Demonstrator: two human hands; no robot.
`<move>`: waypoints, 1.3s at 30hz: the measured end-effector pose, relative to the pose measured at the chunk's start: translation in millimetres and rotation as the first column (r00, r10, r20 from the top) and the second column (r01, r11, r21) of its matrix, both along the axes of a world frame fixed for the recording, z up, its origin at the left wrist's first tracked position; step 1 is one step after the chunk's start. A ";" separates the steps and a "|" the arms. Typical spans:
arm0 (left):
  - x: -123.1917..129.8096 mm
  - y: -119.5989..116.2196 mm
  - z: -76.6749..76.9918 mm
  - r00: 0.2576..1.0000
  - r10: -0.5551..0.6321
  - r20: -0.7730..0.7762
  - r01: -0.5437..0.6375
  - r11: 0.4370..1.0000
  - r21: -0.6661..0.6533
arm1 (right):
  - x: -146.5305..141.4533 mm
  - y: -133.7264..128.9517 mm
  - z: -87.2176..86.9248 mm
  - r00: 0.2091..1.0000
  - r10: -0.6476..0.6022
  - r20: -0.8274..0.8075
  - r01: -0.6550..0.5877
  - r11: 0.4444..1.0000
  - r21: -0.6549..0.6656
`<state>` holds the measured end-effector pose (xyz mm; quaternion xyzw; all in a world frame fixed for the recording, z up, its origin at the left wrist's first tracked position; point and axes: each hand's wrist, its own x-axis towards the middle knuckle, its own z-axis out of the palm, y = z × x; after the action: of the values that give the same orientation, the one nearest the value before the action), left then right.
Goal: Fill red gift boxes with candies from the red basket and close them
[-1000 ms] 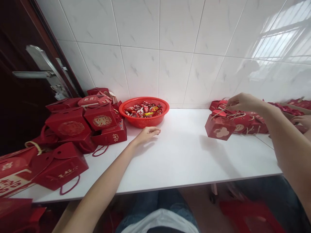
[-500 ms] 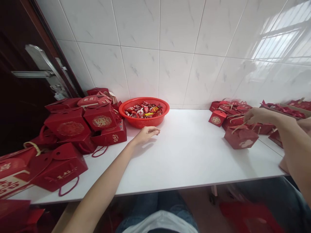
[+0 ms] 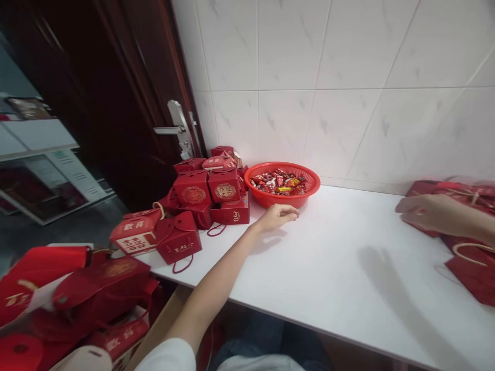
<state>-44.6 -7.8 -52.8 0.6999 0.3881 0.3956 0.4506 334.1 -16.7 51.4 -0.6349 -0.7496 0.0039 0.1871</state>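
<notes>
My left hand (image 3: 277,217) hovers low over the white table (image 3: 332,257), just in front of a red plastic basket (image 3: 281,202). Its fingers are loosely stretched and nothing shows in them. Wrapped candies (image 3: 284,181) lie in the basket. At the right, my right hand (image 3: 419,212) is raised above the table, slightly blurred, fingers stretched towards the left and without a visible load. Below its wrist a dark red gift box (image 3: 474,275) with a rope handle (image 3: 469,252) stands partly cut off by the frame. More red gift boxes (image 3: 429,190) are behind the hand.
Red gift boxes (image 3: 191,188) are stacked left of the basket, some with cord handles hanging on the table. A large heap of red boxes (image 3: 104,283) lies at lower left, beyond the table edge. Behind are a dark door (image 3: 131,103) and a tiled wall (image 3: 286,118).
The view has swung left. My right hand has let go of the gift box's rope handle and moved away from it. My left hand stays in front of the basket.
</notes>
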 end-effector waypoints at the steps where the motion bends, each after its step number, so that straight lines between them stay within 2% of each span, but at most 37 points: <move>1: -3.4 -3.5 3.0 1.000 0.013 0.003 -0.013 1.000 0.023 | -22.3 -2.2 -6.9 0.992 0.116 -0.041 -0.119 0.989 -0.093; 3: -13.4 -13.5 12.2 0.999 0.039 0.005 -0.040 0.994 0.106 | -68.9 -12.0 -27.7 0.935 0.341 -0.097 -0.348 0.936 -0.060; 4: -20.5 -19.3 18.8 0.998 0.058 0.000 -0.057 0.984 0.168 | -92.3 -18.6 -41.1 0.882 0.459 -0.108 -0.462 0.887 -0.007; 7: -50.7 -34.4 46.7 0.982 0.183 -0.051 -0.152 0.919 0.365 | -159.0 -39.2 -86.3 0.692 0.718 -0.075 -0.704 0.694 0.151; 9: -76.9 -38.4 70.2 0.938 0.341 -0.063 -0.273 0.839 0.471 | -196.2 -50.9 -114.2 0.594 0.801 -0.066 -0.769 0.590 0.246; 11: -104.4 -36.4 93.7 0.864 0.503 -0.017 -0.418 0.736 0.532 | -224.2 -60.3 -136.8 0.515 0.855 -0.054 -0.813 0.508 0.285; 13: -129.3 -30.1 113.7 0.780 0.626 -0.016 -0.519 0.660 0.543 | -241.9 -67.3 -153.6 0.472 0.880 -0.055 -0.835 0.467 0.291; 15: -148.6 -22.3 127.8 0.706 0.697 -0.122 -0.548 0.648 0.529 | -249.8 -71.7 -165.3 0.474 0.876 -0.090 -0.830 0.478 0.288; 17: -161.3 -15.3 135.5 0.645 0.697 -0.314 -0.506 0.697 0.508 | -250.7 -73.8 -172.6 0.496 0.858 -0.135 -0.813 0.513 0.275; 21: -171.1 -8.4 137.1 0.482 0.565 -0.670 -0.377 0.824 0.424 | -246.0 -73.6 -176.7 0.526 0.821 -0.219 -0.778 0.569 0.267; 23: -172.0 -7.9 135.4 0.409 0.503 -0.761 -0.357 0.856 0.374 | -245.2 -72.9 -175.8 0.528 0.811 -0.253 -0.771 0.582 0.257; 27: -172.2 -6.5 134.2 0.310 0.449 -0.838 -0.351 0.873 0.338 | -246.6 -72.9 -173.0 0.527 0.790 -0.313 -0.766 0.601 0.227; 30: -171.0 -4.2 136.2 0.287 0.436 -0.853 -0.338 0.879 0.336 | -247.0 -73.4 -170.8 0.527 0.777 -0.344 -0.761 0.612 0.215; 35: -164.1 -5.1 141.3 0.294 0.433 -0.852 -0.339 0.881 0.331 | -245.8 -72.4 -168.1 0.522 0.756 -0.394 -0.756 0.625 0.198; 37: -161.3 -7.5 143.6 0.330 0.440 -0.835 -0.331 0.883 0.334 | -245.4 -71.3 -168.6 0.519 0.739 -0.430 -0.748 0.636 0.190; 39: -159.4 -10.3 146.4 0.411 0.450 -0.793 -0.320 0.886 0.336 | -245.2 -70.1 -169.6 0.512 0.710 -0.484 -0.734 0.654 0.184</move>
<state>-204.0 -18.1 93.7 0.7209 0.6814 0.1163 0.0495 88.9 -86.9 -118.2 -0.2436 -0.8650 0.2677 0.3475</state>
